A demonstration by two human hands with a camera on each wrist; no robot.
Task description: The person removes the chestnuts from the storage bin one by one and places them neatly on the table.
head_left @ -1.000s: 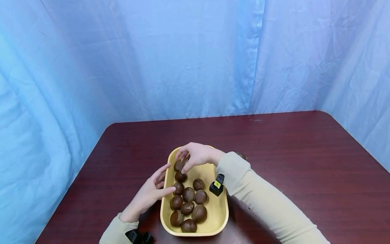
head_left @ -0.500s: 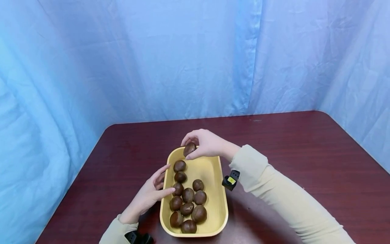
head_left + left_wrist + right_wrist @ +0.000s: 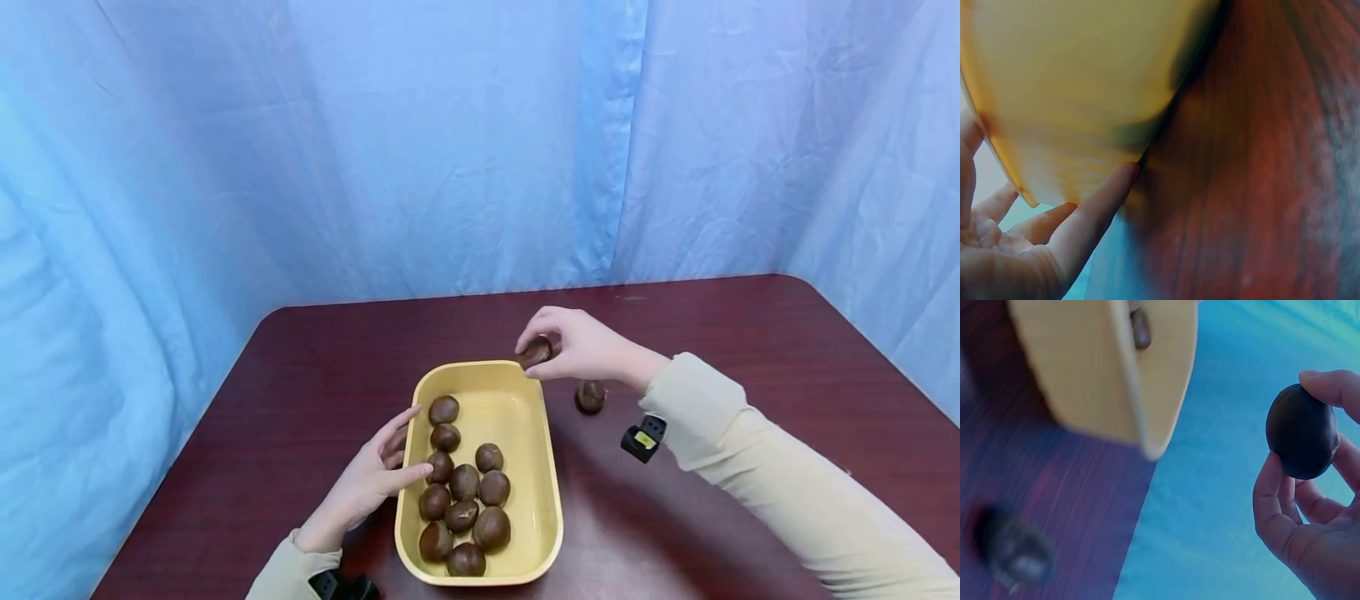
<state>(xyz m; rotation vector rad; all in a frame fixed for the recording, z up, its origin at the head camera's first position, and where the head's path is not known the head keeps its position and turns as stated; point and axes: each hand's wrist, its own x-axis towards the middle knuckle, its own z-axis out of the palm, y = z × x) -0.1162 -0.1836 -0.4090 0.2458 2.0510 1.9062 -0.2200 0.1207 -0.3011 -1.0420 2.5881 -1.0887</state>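
My right hand (image 3: 583, 343) pinches a brown chestnut (image 3: 536, 352) between thumb and fingertips, near the far right corner of a yellow plastic bin (image 3: 551, 479). In the right wrist view the held chestnut (image 3: 1302, 432) looks dark and smooth. My left hand (image 3: 367, 479) grips the bin's left wall, thumb hooked over the rim and fingers along the outside. The left wrist view shows the fingers (image 3: 1094, 219) against the outer wall of the bin (image 3: 1072, 75). Several chestnuts (image 3: 491, 528) lie along the left side and near end of the bin's floor.
A single chestnut (image 3: 591, 397) rests on the dark red table (image 3: 720, 358), right of the bin and below my right wrist. Pale blue curtains (image 3: 465, 150) hang behind the table and at both sides. A small black wrist camera (image 3: 642, 438) is strapped on my right sleeve.
My right hand has lifted a chestnut from the bin's far left part and carried it right, past the far right corner. The table chestnut is now uncovered. My left hand stays put.
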